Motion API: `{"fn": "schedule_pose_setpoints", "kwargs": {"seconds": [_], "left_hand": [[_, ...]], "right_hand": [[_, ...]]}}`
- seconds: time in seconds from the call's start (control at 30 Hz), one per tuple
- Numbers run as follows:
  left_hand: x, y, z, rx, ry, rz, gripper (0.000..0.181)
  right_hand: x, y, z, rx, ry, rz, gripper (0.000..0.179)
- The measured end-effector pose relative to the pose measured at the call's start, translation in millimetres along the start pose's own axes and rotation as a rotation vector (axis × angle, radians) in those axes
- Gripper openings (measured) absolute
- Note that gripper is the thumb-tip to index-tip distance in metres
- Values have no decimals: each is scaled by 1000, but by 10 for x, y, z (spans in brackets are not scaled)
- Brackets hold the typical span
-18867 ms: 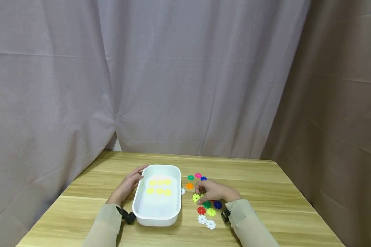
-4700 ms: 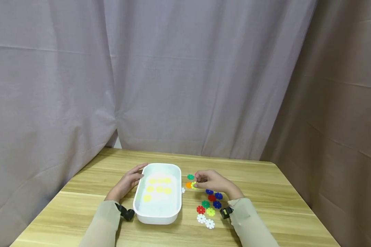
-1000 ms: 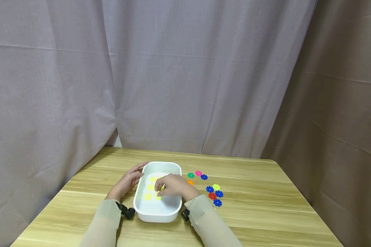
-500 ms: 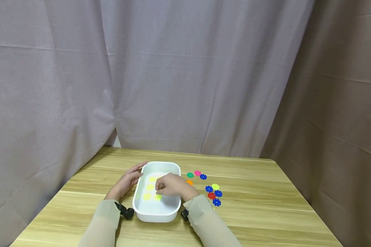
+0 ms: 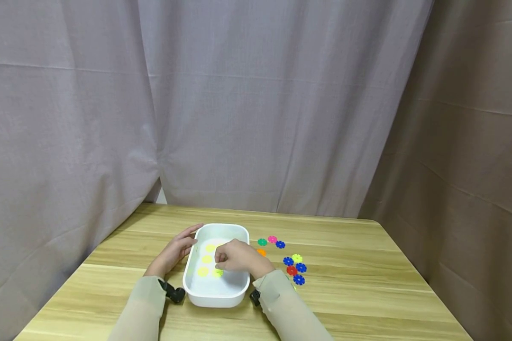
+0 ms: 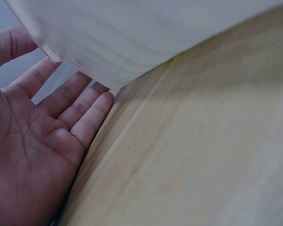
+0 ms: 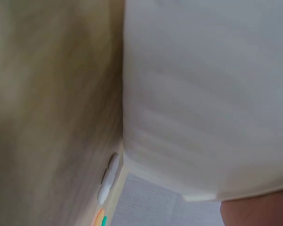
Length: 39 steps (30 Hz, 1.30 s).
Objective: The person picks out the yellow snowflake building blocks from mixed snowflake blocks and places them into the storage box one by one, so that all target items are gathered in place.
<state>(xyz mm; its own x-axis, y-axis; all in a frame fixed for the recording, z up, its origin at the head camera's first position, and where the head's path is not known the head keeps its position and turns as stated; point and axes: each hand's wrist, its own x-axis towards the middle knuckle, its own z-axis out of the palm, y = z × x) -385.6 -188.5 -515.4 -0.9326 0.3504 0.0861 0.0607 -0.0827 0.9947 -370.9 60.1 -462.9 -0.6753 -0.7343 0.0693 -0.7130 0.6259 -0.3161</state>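
A white tray [image 5: 215, 300] stands on the table with several yellow snowflake discs [image 5: 203, 272] laid in rows on its floor. My left hand [image 5: 174, 253] rests against the tray's left side. In the left wrist view, the fingers [image 6: 92, 123] reach along the outer wall and the thumb lies near the rim. Inside the tray, my right hand [image 5: 238, 257] has its fingers curled, the tips at a yellow-green snowflake disc [image 5: 218, 273] in the row closest to me. The right hand covers some of the discs. In the right wrist view, mostly the tray's outer wall [image 7: 203, 94] shows.
To the tray's right lie loose snowflake discs: green [image 5: 262, 242], pink [image 5: 272, 239], orange [image 5: 261, 252], red [image 5: 292, 270], several blue [image 5: 301, 267] and a yellow one [image 5: 297, 258]. The right sleeve [image 5: 288, 303] hides others. A grey curtain [image 5: 222, 118] hangs behind the table.
Since 4.7 s ago my right hand has carried a yellow disc left from the loose ones into the tray. Over the longer span, more yellow discs lie there. The left hand stays put.
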Motion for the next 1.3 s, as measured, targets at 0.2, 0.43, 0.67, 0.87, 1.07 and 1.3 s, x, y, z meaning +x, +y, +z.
{"fn": "schedule_pose_setpoints", "kwargs": {"seconds": [0.2,0.43,0.67,0.87,1.07,1.3], "left_hand": [[7,-1,-4,-11,11,-10,56],[3,10,-9,-13,-8,-3,59],[5,5,-16,-8,-8,-11,59],[8,6,-19,-2,-19,1,59],[8,0,-17,1,-12,2,59],[-1,3,-9,-1,-6,-1,59]], "right_hand": [[6,16,6,9,4,-15,8],[-4,30,3,32,25,-73,7],[-26,58,7,108,33,-91,18],[-49,58,-10,127,49,-123,34],[-56,62,-14,111,73,-149,34],[-76,73,-28,199,129,-208,27]]}}
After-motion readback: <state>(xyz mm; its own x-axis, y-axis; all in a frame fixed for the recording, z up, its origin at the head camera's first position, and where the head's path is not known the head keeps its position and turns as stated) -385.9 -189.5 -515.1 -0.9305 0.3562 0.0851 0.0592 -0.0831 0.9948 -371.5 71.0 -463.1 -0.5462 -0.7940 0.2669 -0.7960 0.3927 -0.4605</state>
